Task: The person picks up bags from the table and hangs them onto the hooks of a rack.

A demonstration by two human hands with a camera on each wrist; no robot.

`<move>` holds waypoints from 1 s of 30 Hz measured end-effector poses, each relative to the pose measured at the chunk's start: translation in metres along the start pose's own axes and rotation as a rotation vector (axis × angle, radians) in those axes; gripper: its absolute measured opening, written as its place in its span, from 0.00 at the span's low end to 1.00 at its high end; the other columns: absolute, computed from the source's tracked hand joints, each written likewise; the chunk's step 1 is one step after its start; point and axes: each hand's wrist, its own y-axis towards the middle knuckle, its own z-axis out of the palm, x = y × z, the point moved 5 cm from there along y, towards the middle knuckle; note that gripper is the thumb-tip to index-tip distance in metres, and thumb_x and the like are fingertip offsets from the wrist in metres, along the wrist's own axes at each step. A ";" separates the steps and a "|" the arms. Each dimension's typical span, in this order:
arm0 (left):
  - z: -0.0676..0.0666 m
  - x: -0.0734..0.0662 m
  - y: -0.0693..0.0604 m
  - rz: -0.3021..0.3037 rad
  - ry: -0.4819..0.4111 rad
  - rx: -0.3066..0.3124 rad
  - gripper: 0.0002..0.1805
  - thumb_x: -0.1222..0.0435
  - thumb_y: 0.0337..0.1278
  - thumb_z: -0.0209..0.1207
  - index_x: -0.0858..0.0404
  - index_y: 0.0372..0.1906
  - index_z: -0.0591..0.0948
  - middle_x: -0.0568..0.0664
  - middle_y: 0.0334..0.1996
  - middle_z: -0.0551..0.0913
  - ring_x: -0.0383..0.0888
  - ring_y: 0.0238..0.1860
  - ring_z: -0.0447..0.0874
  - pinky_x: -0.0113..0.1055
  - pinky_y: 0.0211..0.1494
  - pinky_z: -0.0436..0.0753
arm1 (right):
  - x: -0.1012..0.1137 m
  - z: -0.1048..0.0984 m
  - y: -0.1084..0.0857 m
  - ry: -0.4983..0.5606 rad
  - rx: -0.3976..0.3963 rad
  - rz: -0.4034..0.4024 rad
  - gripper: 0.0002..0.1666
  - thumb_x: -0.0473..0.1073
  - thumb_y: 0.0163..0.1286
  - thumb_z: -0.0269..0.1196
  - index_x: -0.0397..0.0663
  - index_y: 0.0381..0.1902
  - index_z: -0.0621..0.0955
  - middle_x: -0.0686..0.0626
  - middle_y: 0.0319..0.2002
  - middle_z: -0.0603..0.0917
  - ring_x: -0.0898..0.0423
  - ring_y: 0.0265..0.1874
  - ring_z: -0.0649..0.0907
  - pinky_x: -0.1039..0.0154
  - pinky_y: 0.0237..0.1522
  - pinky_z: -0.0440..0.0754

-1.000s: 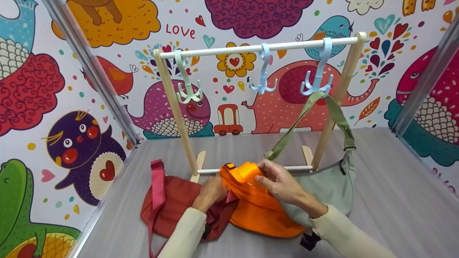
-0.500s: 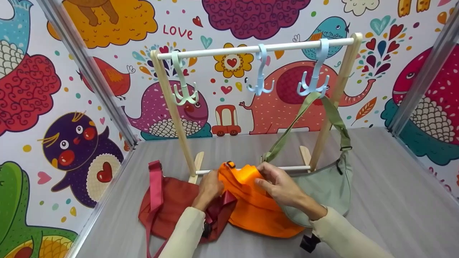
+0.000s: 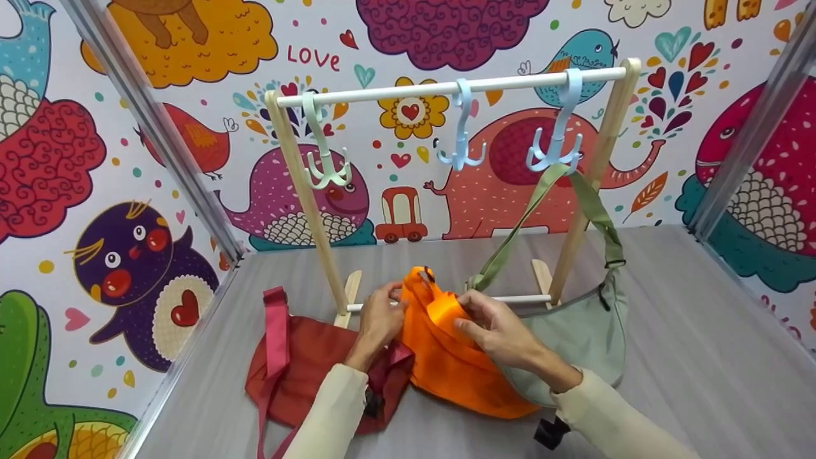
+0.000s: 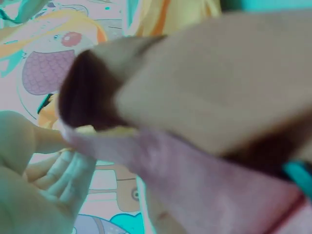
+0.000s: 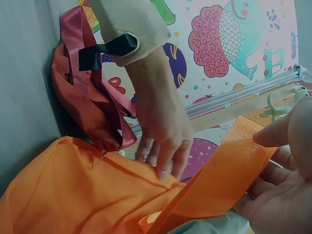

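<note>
An orange bag [image 3: 468,376] lies between a red bag [image 3: 322,373] and a grey-green bag [image 3: 580,331]. My right hand [image 3: 503,328] pinches the orange bag's wide strap [image 5: 219,178] between thumb and fingers. At the bag's left end is my left hand [image 3: 380,322]; in the right wrist view its extended fingers touch the orange fabric. A raised orange end with a buckle [image 3: 428,275] stands beside that hand. In the left wrist view, a blurred pinkish strap [image 4: 170,170] of the red bag covers much of the picture.
Behind the bags stands a wooden rack with a white rail [image 3: 395,92]. It carries a green hook [image 3: 327,172] and two blue hooks, the middle one [image 3: 460,156] and the right one [image 3: 558,153]. The grey-green bag's strap [image 3: 532,213] hangs on the right hook.
The orange bag's left end has risen and shifted slightly right. My left hand has moved up a little and its fingers have loosened. My right hand stays on the strap.
</note>
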 end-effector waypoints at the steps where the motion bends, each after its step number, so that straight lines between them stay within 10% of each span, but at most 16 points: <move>1: -0.001 -0.002 0.000 0.002 -0.018 -0.002 0.16 0.72 0.57 0.63 0.68 0.52 0.83 0.53 0.33 0.86 0.50 0.37 0.84 0.44 0.44 0.82 | 0.000 0.000 0.000 0.002 -0.002 0.003 0.11 0.37 0.74 0.59 0.40 0.51 0.75 0.42 0.49 0.80 0.48 0.46 0.80 0.66 0.51 0.80; 16: -0.022 -0.039 -0.004 -0.023 -0.210 0.060 0.15 0.69 0.64 0.61 0.68 0.53 0.82 0.56 0.40 0.85 0.49 0.38 0.86 0.39 0.44 0.86 | 0.010 -0.007 -0.001 0.043 -0.063 -0.070 0.12 0.35 0.73 0.59 0.36 0.51 0.75 0.40 0.46 0.81 0.47 0.43 0.80 0.66 0.48 0.80; 30: -0.053 -0.040 -0.010 0.015 -0.297 0.122 0.17 0.72 0.65 0.58 0.72 0.57 0.79 0.60 0.42 0.79 0.47 0.33 0.85 0.36 0.38 0.86 | 0.021 -0.004 -0.001 0.084 0.001 -0.106 0.13 0.38 0.74 0.58 0.37 0.52 0.73 0.39 0.48 0.81 0.50 0.43 0.81 0.63 0.48 0.82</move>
